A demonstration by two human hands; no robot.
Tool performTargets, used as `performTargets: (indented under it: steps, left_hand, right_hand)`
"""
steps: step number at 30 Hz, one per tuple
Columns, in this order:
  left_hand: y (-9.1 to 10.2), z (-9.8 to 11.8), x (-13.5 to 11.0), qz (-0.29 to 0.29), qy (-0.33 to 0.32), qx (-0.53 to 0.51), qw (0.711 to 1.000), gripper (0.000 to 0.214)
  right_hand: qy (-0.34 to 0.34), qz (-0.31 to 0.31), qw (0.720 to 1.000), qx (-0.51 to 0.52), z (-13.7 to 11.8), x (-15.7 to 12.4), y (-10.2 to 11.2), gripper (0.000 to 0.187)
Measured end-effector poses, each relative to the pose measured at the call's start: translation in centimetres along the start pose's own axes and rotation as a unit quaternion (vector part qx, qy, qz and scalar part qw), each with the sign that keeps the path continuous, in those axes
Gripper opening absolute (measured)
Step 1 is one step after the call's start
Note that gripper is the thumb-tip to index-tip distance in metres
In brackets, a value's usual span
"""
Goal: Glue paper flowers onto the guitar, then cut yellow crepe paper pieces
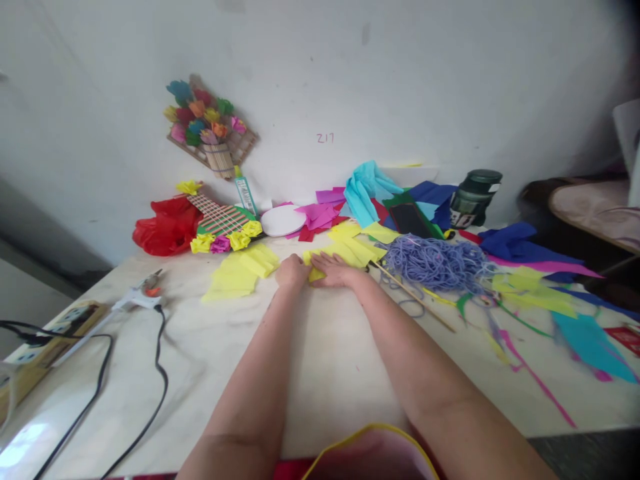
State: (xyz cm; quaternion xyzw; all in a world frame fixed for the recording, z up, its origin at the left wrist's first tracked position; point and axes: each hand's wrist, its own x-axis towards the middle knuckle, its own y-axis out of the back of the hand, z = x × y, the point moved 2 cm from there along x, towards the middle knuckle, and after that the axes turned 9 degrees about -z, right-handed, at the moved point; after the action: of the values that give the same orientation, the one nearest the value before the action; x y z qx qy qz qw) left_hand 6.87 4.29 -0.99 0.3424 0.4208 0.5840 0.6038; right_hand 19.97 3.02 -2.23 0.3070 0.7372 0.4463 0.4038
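Both my hands rest on a strip of yellow crepe paper (345,252) at the far middle of the pale table (320,347). My left hand (292,272) is curled, its fingers closed on the paper's left end. My right hand (334,269) lies flat on the paper beside it, fingers stretched out and pressing down. Another folded piece of yellow paper (240,272) lies just left of my left hand.
A glue gun (140,293) and power strip (55,330) with black cables sit at left. A heap of purple yarn (435,263), thin stick (415,297), coloured paper scraps (540,287), dark jar (473,197), white plate (283,220), red bag (167,227) and paper-flower crafts (225,230) crowd the back.
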Motion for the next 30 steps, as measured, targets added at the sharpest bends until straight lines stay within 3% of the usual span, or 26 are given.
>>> performTargets:
  steps: [6, 15, 19, 24, 27, 30]
  left_hand:
    - [-0.3, 0.9, -0.3, -0.012, 0.022, 0.015, 1.0, 0.031]
    - [-0.9, 1.3, -0.3, 0.035, -0.057, -0.049, 0.997, 0.013]
    - [-1.1, 1.3, 0.1, 0.037, -0.099, -0.133, 0.986, 0.006]
    - [-1.9, 0.2, 1.5, -0.002, -0.047, -0.27, 0.962, 0.018]
    - [-2.3, -0.2, 1.9, -0.047, -0.031, -0.316, 0.947, 0.014]
    - [-2.3, -0.4, 1.9, -0.049, -0.034, -0.365, 0.929, 0.01]
  right_hand:
    - [0.006, 0.004, 1.0, 0.024, 0.1, -0.2, 0.0, 0.087]
    - [0.025, 0.072, 0.995, 0.06, 0.6, 0.2, -0.3, 0.094]
    - [0.041, 0.101, 0.991, 0.082, 0.8, 0.2, -0.3, 0.097]
    - [0.051, 0.108, 0.988, 0.097, 0.9, 0.2, -0.3, 0.094]
    - [0.062, 0.111, 0.986, 0.105, 0.7, 0.1, -0.2, 0.096]
    - [0.069, 0.125, 0.979, 0.147, 0.5, -0.2, 0.2, 0.096]
